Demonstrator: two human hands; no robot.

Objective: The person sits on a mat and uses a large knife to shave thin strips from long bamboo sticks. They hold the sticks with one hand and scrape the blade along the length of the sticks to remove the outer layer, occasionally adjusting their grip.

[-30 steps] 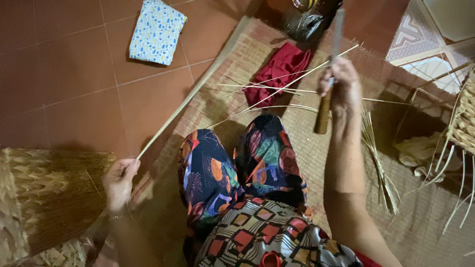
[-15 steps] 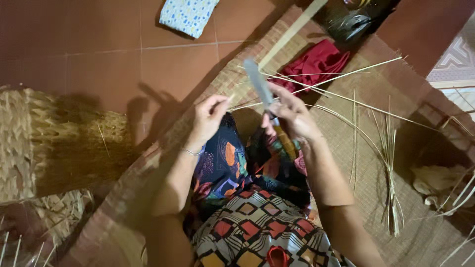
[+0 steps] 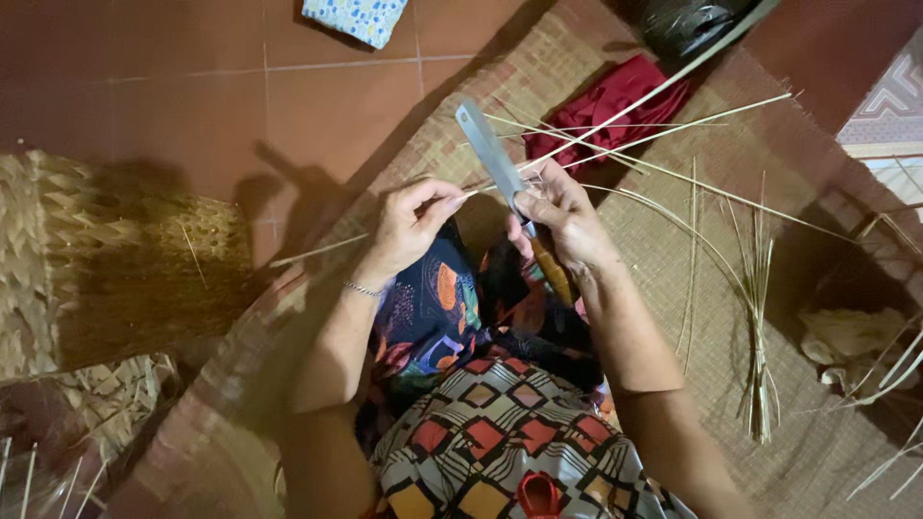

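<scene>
Head view: my right hand is closed round a knife, blade angled up and away, seemingly to shave the long bamboo strip. My left hand pinches that strip's near end just beside the blade, keeping it taut above the woven mat.

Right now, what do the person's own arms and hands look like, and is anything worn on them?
Both arms are bare, with no sleeves showing on the forearms. The left hand has a thin silver-coloured chain bracelet at the wrist. The right hand has no glove, and no bracelet or watch shows on its wrist. I cannot make out any rings on the fingers.
</scene>
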